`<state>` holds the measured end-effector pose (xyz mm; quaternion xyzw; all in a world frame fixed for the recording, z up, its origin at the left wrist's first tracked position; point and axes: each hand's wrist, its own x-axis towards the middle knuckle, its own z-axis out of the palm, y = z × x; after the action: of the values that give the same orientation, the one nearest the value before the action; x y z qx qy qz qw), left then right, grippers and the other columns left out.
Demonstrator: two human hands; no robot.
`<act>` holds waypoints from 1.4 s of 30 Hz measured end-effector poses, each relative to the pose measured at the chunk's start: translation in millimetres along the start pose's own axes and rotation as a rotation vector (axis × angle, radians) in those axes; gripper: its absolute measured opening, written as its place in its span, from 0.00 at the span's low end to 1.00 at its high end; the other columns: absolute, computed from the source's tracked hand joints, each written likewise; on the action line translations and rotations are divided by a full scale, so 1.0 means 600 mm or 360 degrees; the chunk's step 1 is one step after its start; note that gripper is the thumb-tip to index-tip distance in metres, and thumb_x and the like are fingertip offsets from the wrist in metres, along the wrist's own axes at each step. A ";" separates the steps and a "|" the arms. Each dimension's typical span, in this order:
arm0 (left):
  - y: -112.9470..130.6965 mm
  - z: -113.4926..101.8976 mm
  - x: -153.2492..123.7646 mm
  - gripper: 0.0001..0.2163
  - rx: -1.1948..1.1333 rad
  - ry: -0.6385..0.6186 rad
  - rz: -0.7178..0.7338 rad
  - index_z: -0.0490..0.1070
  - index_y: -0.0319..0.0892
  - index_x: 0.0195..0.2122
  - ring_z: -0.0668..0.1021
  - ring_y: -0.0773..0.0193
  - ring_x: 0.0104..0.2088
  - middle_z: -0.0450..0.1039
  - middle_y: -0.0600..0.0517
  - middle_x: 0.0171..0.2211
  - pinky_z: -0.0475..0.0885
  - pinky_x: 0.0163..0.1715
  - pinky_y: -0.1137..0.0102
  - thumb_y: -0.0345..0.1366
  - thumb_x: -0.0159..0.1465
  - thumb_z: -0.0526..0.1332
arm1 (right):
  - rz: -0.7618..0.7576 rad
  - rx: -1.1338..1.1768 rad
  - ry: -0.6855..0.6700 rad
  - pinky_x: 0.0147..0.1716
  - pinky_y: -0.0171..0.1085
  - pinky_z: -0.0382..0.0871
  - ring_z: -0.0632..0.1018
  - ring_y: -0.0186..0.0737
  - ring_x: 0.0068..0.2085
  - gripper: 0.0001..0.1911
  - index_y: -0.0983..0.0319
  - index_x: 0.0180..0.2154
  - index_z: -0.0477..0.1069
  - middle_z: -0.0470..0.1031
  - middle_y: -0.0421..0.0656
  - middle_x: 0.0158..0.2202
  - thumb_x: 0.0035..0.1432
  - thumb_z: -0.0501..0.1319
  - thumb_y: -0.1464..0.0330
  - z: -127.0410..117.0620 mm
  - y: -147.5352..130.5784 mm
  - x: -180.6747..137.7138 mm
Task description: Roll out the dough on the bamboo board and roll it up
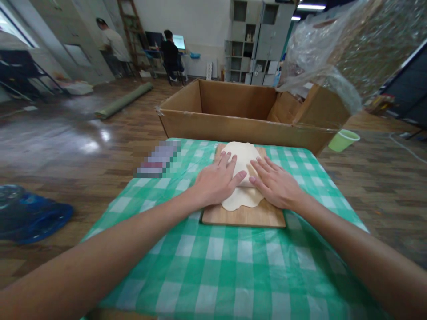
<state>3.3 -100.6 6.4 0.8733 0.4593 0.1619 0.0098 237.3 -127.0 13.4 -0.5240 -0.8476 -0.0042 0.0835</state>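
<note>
A flat sheet of pale dough [243,156] lies on a wooden board [245,215] on a table covered with a green and white checked cloth [213,262]. My left hand [216,180] rests flat on the dough's left side, fingers stretched out and slightly apart. My right hand [275,182] lies flat on the right side, fingers also extended. The two hands nearly meet over the middle of the dough. The near edge of the dough shows below my hands.
A large open cardboard box [240,118] stands just beyond the table. Crumpled clear plastic [336,49] hangs at the upper right. A green cup [343,140] sits on the floor at right, a blue object [30,215] at left. Two people are far back.
</note>
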 end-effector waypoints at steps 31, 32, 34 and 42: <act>0.111 -0.042 -0.254 0.44 0.0116 0.0058 0.0330 0.46 0.34 0.76 0.51 0.43 0.75 0.48 0.37 0.75 0.54 0.72 0.50 0.61 0.69 0.53 | -0.0173 -0.0009 0.0124 0.72 0.59 0.50 0.46 0.57 0.76 0.48 0.62 0.77 0.41 0.41 0.52 0.77 0.69 0.51 0.43 -0.006 -0.139 -0.233; 0.112 -0.043 -0.255 0.45 0.0116 0.0058 0.0332 0.47 0.34 0.76 0.52 0.42 0.75 0.48 0.37 0.75 0.55 0.72 0.51 0.61 0.68 0.54 | -0.0183 -0.0007 0.0126 0.72 0.59 0.50 0.46 0.57 0.76 0.48 0.62 0.77 0.40 0.41 0.52 0.77 0.69 0.52 0.43 -0.006 -0.139 -0.235; 0.112 -0.044 -0.258 0.44 0.0124 0.0064 0.0336 0.47 0.35 0.76 0.54 0.42 0.75 0.50 0.37 0.75 0.55 0.72 0.51 0.60 0.67 0.57 | -0.0198 -0.0001 0.0142 0.71 0.59 0.51 0.46 0.57 0.76 0.48 0.63 0.77 0.40 0.40 0.52 0.77 0.69 0.53 0.44 -0.005 -0.141 -0.239; 0.083 -0.047 -0.253 0.39 0.0189 0.0087 0.0493 0.44 0.38 0.77 0.54 0.46 0.75 0.49 0.41 0.76 0.54 0.72 0.53 0.49 0.71 0.57 | -0.0241 0.0057 0.0169 0.73 0.57 0.50 0.47 0.53 0.76 0.46 0.63 0.77 0.36 0.41 0.50 0.77 0.71 0.53 0.47 -0.006 -0.125 -0.240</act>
<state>-45.1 -255.6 -0.5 0.9280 0.3280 0.1577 -0.0795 234.0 -288.8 1.7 -0.4560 -0.8791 -0.0232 0.1370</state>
